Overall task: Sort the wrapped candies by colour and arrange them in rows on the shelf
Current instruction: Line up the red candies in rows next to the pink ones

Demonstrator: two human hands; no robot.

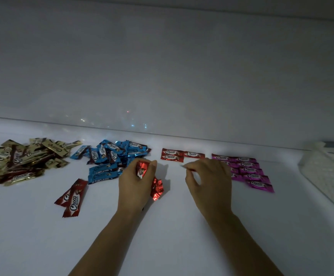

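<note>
White shelf point(182, 226): carries all items, in dim light. White perforated basket point(329, 172): at the right edge, partly out of frame. Gold candy pile point(22, 162): unsorted heap, far left. Blue candy pile point(110, 156): unsorted heap just right of the gold. Magenta candies point(250, 172): laid in neat rows, right of centre, partly behind the right hand point(210, 182). Left hand point(136, 186): fingers curled round a bunch of red candies point(142, 169), held in front of the blue pile. Right hand: thumb and forefinger pinch a thin reddish wrapper point(185, 166), seen edge-on. The hands are apart. Loose red pair point(72, 198): overlapping, near left. Red row point(182, 154): three candies at the back, between blue and magenta.
</note>
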